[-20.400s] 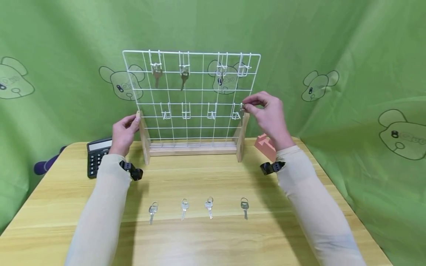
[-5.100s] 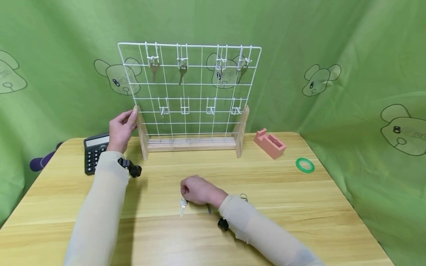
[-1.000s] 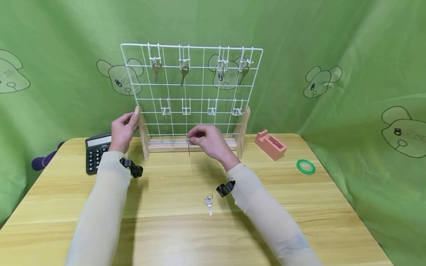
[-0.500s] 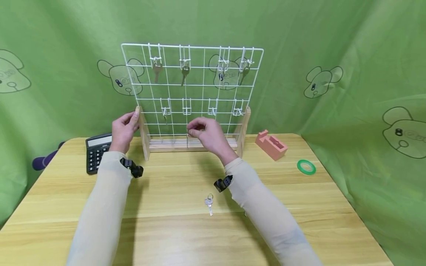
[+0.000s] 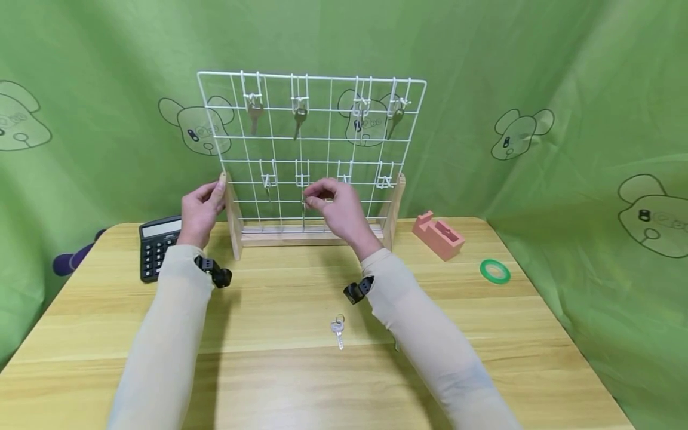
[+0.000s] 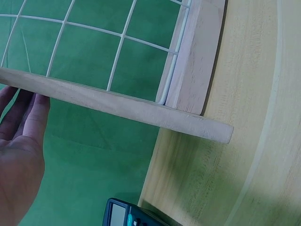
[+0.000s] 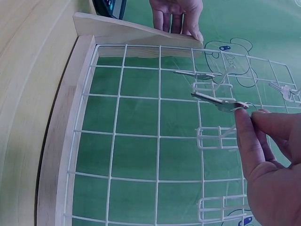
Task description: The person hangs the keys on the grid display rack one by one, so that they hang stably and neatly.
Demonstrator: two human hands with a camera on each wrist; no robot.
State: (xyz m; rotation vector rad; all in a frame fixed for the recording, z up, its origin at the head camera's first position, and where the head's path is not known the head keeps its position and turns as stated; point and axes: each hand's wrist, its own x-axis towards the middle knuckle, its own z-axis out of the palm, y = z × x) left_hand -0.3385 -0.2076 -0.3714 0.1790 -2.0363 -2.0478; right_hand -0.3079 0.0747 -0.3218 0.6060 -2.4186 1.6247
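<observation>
A white wire grid rack stands on a wooden base [image 5: 312,240]. My left hand [image 5: 197,214] holds its left wooden side post [image 5: 231,221], with the thumb at the top end. With fingertips and thumb, my right hand [image 5: 341,210] pinches a key [image 7: 220,100] by its ring end, blade downward, just below the second hook [image 5: 303,179] of the lower row. Another key [image 7: 194,74] hangs from the lower left hook. Keys also hang on the top row, among them a dark key [image 5: 300,122]. One silver key [image 5: 338,332] with a ring lies on the table.
The tip of another key [image 5: 396,344] shows beside my right forearm, which hides the rest. A calculator [image 5: 156,254] sits left of the rack. To the right are a pink tape dispenser [image 5: 438,237] and a green tape roll [image 5: 495,272]. A green curtain hangs behind.
My right hand has taken a key from the table and, over the last second, raised it toward the lower hooks. Earlier, more keys lay on the table. My left hand stays on the post.
</observation>
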